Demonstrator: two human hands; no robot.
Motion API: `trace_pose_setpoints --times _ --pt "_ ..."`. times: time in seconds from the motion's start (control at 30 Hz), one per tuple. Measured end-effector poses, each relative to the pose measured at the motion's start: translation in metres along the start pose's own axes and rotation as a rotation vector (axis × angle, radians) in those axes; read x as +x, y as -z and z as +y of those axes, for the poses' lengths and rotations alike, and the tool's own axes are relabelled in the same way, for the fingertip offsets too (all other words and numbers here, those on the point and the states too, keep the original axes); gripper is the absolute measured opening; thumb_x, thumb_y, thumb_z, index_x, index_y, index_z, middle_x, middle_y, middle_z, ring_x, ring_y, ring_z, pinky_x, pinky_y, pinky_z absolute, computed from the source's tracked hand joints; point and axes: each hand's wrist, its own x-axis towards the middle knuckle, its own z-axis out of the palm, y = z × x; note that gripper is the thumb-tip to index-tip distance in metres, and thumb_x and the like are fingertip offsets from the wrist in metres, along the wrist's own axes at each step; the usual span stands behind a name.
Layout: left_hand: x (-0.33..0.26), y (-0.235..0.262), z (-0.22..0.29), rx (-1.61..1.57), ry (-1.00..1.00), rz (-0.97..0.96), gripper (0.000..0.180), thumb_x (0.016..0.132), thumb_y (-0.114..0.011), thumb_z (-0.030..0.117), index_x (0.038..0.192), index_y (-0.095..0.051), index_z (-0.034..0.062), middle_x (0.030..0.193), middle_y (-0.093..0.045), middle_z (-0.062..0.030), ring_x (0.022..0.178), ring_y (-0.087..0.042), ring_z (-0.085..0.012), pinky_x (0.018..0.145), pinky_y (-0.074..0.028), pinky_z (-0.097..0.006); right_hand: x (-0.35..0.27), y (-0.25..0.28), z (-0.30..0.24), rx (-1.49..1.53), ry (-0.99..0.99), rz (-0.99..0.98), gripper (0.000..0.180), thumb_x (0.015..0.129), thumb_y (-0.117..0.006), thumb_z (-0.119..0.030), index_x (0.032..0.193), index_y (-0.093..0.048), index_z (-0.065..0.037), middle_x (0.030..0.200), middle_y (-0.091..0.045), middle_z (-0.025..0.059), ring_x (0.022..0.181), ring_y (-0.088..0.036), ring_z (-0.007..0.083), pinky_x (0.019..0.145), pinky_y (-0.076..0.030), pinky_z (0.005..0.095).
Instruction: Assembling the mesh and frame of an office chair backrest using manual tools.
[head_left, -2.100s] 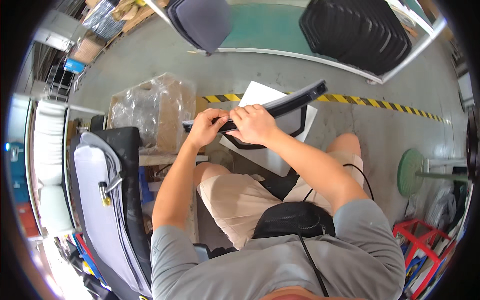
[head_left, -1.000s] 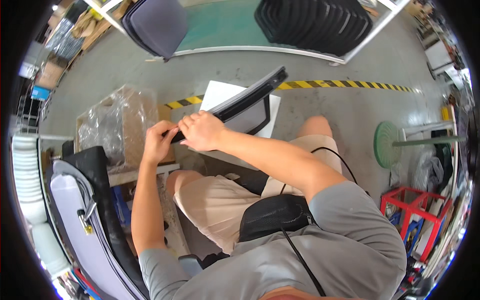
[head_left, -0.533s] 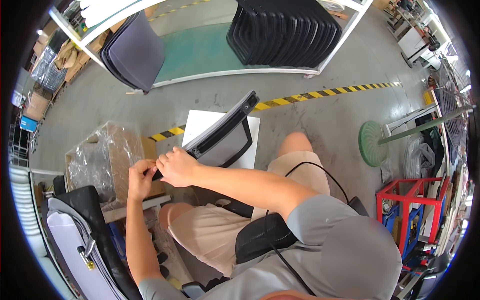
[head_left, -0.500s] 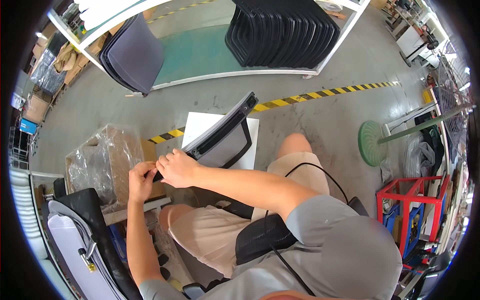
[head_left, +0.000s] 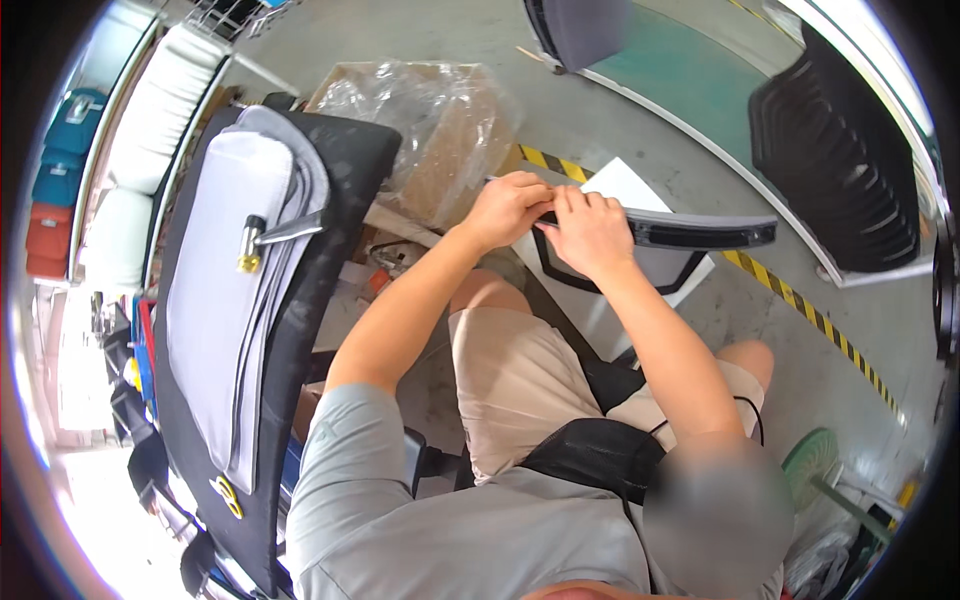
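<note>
Both hands grip the edge of a curved black frame (head_left: 705,234) covered with grey fabric, which looks like a chair back. My left hand (head_left: 510,208) is closed at the frame's left end, its fingertips pinched close to the other hand. Beside it, my right hand (head_left: 592,232) wraps over the same edge, knuckles up. The fingers hide the spot they press. From there the frame's long edge runs to the right, with its fabric side hanging below. A white board (head_left: 625,185) lies behind and under the frame.
At left, a black padded surface (head_left: 340,190) bears stacked grey fabric pieces (head_left: 225,300), a tool with a yellow end (head_left: 250,245) and yellow-handled scissors (head_left: 228,497). A plastic-wrapped carton (head_left: 440,150) stands ahead. Black frames (head_left: 835,160) fill a rack at right; a green round base (head_left: 810,458) is lower right.
The view has swung left, bringing the padded surface further in. Both hands stay on the frame, whose long edge now appears nearly level instead of slanting up to the right.
</note>
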Motion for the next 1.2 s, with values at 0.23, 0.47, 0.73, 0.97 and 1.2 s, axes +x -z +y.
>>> trace_pose_setpoints --times 0.23,0.47,0.73,0.97,1.2 --pt "-0.022 -0.015 0.024 0.129 0.014 0.090 0.058 0.087 -0.078 0.033 0.133 -0.061 0.0025 0.144 -0.057 -0.0168 0.137 -0.051 -0.0362 0.115 -0.041 -0.050 0.006 0.002 0.019 0.103 0.010 -0.010 0.059 0.081 -0.078 -0.032 0.130 -0.059 -0.006 0.115 -0.068 0.0071 0.110 -0.065 0.0255 0.090 -0.050 0.0438" --pt "-0.012 -0.039 0.021 0.286 -0.023 0.286 0.060 0.058 -0.078 -0.001 0.116 -0.067 0.0032 0.113 -0.062 -0.0149 0.108 -0.061 -0.0354 0.099 -0.050 -0.048 -0.044 0.008 0.060 0.037 0.027 0.260 0.056 0.073 -0.078 -0.015 0.128 -0.064 -0.011 0.126 -0.062 0.0091 0.115 -0.060 0.0286 0.101 -0.046 0.0453" --pt "0.001 -0.048 0.023 0.459 -0.055 0.384 0.029 0.068 -0.070 -0.002 0.097 -0.067 0.0037 0.090 -0.065 -0.0103 0.087 -0.067 -0.0307 0.088 -0.056 -0.044 -0.039 -0.005 0.060 0.090 0.018 0.533 0.027 0.081 -0.066 -0.010 0.107 -0.071 -0.009 0.102 -0.065 0.0016 0.099 -0.063 0.0218 0.092 -0.049 0.0413" --pt "-0.005 -0.065 0.019 0.516 0.028 0.421 0.036 0.069 -0.068 -0.004 0.104 -0.067 0.0039 0.099 -0.066 -0.0130 0.098 -0.066 -0.0355 0.097 -0.054 -0.046 -0.036 -0.007 0.059 0.110 0.014 0.456 0.019 0.084 -0.064 -0.015 0.101 -0.071 -0.011 0.098 -0.065 0.0013 0.097 -0.063 0.0211 0.088 -0.050 0.0392" --pt "-0.003 -0.071 0.020 0.579 0.033 0.465 0.029 0.073 -0.065 -0.006 0.101 -0.066 0.0007 0.094 -0.066 -0.0137 0.094 -0.066 -0.0338 0.098 -0.054 -0.045 -0.078 0.023 0.118 0.083 -0.051 0.569 0.042 0.061 -0.081 -0.013 0.101 -0.073 -0.012 0.103 -0.067 0.0010 0.100 -0.063 0.0247 0.092 -0.053 0.0400"
